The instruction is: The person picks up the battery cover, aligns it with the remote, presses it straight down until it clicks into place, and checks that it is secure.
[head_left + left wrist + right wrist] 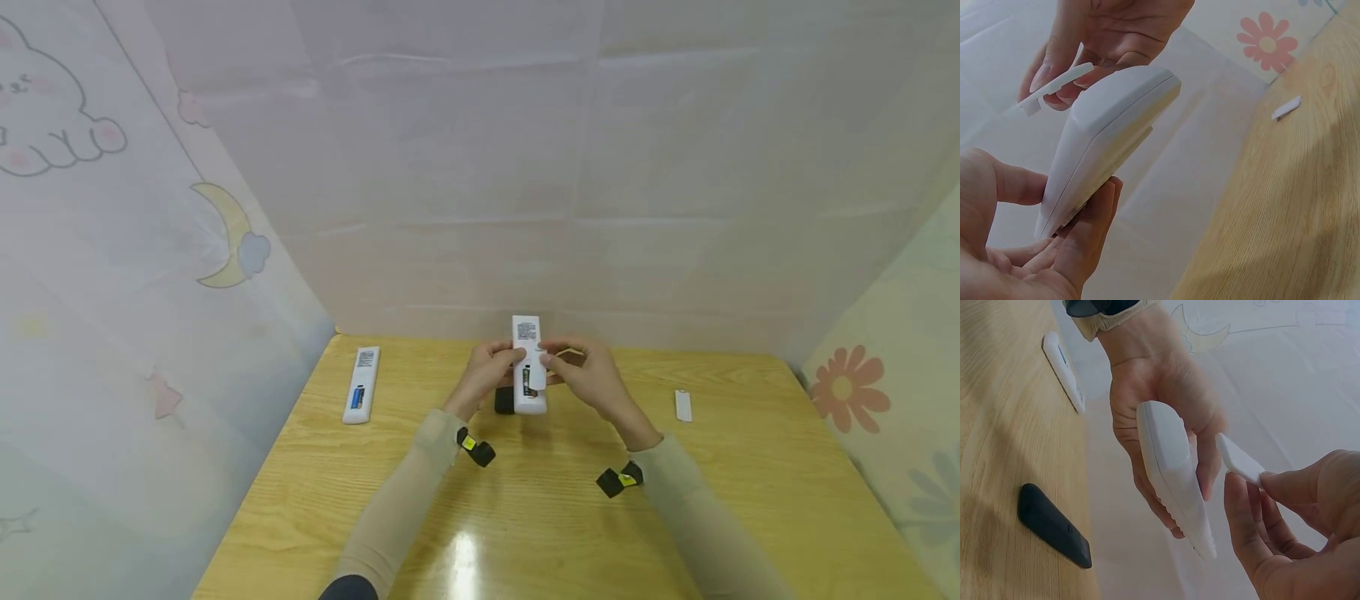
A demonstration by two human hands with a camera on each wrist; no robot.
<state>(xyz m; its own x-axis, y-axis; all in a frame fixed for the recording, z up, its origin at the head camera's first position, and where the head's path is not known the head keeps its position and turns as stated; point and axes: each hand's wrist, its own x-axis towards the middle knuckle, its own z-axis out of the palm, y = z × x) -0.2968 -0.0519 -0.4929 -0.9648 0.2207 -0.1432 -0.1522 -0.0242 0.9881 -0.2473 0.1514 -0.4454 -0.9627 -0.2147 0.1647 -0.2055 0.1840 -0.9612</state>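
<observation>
Above the table my left hand grips a white remote control, its back turned toward me. The battery compartment lies uncovered, showing a dark battery. My right hand pinches a white battery cover between thumb and fingers beside the remote. In the right wrist view the cover is apart from the remote. The left wrist view shows my left thumb on one side of the remote and fingers on the other.
On the table at left lies another white remote, its compartment uncovered with a blue battery inside. A black remote lies behind the hands. A second white cover is at right. A pale draped sheet hangs behind the table.
</observation>
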